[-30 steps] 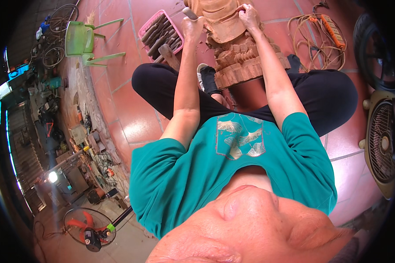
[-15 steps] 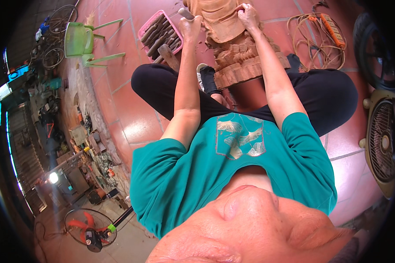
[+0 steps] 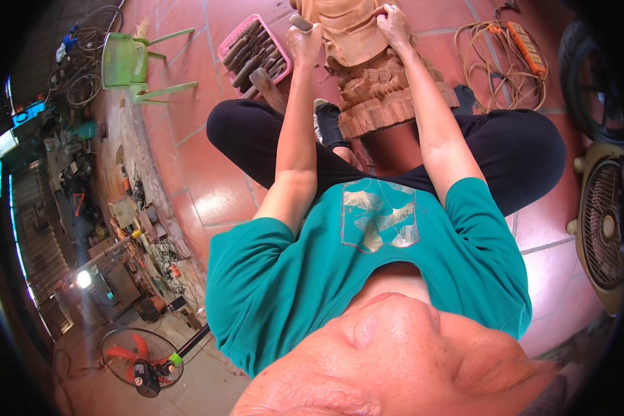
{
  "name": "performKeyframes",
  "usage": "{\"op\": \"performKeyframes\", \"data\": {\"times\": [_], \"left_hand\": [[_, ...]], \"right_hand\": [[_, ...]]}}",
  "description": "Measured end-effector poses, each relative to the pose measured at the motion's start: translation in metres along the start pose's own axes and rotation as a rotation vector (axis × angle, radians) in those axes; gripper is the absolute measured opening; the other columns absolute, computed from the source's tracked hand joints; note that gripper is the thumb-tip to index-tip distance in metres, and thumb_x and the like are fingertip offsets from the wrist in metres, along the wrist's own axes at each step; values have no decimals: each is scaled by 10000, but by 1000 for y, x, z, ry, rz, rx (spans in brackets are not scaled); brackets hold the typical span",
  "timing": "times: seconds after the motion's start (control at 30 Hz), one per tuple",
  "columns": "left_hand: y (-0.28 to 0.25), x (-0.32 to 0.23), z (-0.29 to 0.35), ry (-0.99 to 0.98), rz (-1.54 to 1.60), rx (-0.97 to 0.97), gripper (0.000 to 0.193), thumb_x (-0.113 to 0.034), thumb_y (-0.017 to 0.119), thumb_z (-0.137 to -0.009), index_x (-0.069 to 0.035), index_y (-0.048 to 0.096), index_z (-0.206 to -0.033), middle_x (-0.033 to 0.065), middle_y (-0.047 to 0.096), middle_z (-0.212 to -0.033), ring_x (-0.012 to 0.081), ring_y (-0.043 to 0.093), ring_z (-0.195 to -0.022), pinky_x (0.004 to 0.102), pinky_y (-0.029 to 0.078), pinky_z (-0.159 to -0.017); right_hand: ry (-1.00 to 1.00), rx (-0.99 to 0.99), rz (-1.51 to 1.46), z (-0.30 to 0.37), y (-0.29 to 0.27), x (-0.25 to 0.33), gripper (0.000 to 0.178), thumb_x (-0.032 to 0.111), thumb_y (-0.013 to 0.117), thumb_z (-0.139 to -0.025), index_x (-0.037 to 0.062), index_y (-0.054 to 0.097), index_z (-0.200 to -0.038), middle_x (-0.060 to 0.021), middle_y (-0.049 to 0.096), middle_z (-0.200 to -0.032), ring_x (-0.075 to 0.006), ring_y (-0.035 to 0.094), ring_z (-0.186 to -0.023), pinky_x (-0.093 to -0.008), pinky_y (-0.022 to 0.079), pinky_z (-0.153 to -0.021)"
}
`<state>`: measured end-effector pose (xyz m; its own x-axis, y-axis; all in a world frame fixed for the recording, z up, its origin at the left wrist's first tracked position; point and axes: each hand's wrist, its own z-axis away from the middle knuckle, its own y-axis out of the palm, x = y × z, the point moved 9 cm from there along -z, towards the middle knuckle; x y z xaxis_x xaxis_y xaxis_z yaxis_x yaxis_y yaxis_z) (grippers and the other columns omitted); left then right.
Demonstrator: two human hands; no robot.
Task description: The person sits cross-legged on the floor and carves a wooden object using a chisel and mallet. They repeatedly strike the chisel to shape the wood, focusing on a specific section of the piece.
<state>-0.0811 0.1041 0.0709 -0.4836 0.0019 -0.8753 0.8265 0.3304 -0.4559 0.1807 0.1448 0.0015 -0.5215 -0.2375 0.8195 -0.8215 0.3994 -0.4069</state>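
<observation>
A carved wooden figure (image 3: 348, 40) lies between my legs, with its stepped, rough-cut base (image 3: 374, 104) nearest me. My left hand (image 3: 305, 46) is closed around a wooden-handled tool (image 3: 300, 23), just left of the carving. The handle's rounded end sticks out above the fist; its working end is hidden. At the carving's upper right, my right hand (image 3: 392, 26) has its fingers curled in against the wood. Whatever those fingers may grip is hidden.
Left of the carving, a pink basket (image 3: 223, 50) holds several chisels. A thick wooden handle (image 3: 265, 89) leans beside it. To the right lie a coiled cord (image 3: 464, 61) and an orange power strip (image 3: 523, 46). A box fan (image 3: 603, 222) and a green chair (image 3: 126, 64) stand farther out.
My left hand and the tool handle have shifted slightly to the right. The right hand stays at the same spot on the carving.
</observation>
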Motion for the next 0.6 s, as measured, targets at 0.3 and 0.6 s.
{"op": "performKeyframes", "data": {"times": [0.3,0.6], "left_hand": [[11,-29,9,-133,-9,224,241,-189,648,-726,23,649,-610,135,650,-553,241,679,-552,402,520,-573],[11,6,0,-60,-5,55,249,-192,638,-728,15,671,-593,110,664,-557,191,677,-516,324,546,-558]], "right_hand": [[37,2,36,-3,-3,-8,164,136,545,-776,123,703,-820,-109,673,-844,-299,654,-851,-415,520,-771],[9,3,-60,-1,-14,9,154,111,521,-782,58,657,-832,-194,640,-859,-383,616,-852,-455,495,-750]]}}
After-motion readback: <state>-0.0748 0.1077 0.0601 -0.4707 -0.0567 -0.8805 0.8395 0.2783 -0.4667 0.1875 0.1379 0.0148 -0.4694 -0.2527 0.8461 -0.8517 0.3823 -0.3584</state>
